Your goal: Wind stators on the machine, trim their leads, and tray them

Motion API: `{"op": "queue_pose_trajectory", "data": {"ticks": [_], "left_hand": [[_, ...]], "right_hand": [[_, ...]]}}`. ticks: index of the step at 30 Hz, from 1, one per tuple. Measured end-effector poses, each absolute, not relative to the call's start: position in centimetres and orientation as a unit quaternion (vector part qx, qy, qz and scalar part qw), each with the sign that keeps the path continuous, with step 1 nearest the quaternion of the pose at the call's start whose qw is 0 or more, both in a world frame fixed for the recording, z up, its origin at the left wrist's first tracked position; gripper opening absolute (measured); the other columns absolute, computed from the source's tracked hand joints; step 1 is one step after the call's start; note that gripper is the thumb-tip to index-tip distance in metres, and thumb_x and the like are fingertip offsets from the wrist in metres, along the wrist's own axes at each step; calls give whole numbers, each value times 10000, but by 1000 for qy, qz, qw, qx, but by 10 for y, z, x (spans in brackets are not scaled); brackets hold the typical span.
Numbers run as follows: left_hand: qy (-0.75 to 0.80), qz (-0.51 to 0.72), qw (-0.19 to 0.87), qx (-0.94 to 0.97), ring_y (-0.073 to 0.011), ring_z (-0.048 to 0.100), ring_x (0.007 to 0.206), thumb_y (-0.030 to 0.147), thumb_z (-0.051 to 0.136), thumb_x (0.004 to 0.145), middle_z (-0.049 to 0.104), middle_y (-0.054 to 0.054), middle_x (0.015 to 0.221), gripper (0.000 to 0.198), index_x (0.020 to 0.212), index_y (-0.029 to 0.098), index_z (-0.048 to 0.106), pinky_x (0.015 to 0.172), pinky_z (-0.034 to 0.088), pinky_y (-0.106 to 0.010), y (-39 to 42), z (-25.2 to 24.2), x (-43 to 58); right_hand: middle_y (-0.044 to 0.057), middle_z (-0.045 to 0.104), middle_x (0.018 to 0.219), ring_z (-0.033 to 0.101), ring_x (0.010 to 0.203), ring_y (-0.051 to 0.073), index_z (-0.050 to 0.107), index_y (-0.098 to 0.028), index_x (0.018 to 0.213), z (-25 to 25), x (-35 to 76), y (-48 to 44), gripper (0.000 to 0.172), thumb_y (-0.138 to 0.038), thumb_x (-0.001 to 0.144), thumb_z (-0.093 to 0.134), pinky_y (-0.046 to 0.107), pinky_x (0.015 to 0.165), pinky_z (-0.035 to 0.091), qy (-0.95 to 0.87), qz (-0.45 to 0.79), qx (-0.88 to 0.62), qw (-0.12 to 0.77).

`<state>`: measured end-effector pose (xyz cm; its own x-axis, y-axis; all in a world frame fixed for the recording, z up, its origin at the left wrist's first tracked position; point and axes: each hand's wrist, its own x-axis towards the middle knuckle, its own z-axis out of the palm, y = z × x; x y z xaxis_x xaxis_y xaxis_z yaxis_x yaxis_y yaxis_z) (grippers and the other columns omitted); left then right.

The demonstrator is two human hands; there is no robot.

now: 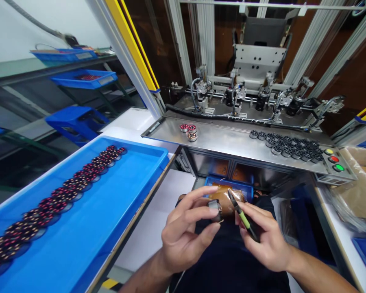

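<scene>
- Holding a small round part, the left hand pinches it with thumb and bent fingers.
- The right hand has its fingers curled round a green and black tool.
- The small round part is just left of the tool, not touching.
- A blue tray with red and gold parts sits on the left.
</scene>
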<state>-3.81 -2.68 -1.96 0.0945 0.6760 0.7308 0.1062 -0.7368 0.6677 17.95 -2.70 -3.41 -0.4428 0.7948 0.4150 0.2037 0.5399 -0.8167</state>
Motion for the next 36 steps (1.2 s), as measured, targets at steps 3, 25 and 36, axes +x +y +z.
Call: {"op": "queue_pose_trajectory", "data": {"ticks": [3,25,36], "left_hand": [[255,604,199,729,-200,676,1108,-17,687,830,502,-138,1443,431,1213,170,620,934,614,-315,-23,-24,-44],[285,526,-29,801,-242,676,1165,-77,743,748,679,-174,1243,584,1290,64,579,999,606,-360,-21,-22,-54],[268,567,41,778,-222,692,1151,-142,734,707,730,-162,1214,816,1425,142,471,971,620,-400,-20,-21,-53]], "right_hand": [[29,692,942,676,856,160,499,-288,1437,-32,190,-29,687,-37,801,562,300,855,584,-777,342,-359,388],[49,671,1154,693,1034,153,468,-388,1456,8,206,-58,833,77,765,508,323,956,554,-662,601,-286,345],[74,646,1139,685,1008,163,431,-333,1467,5,205,-55,714,5,844,523,353,914,578,-666,609,-280,328]]}}
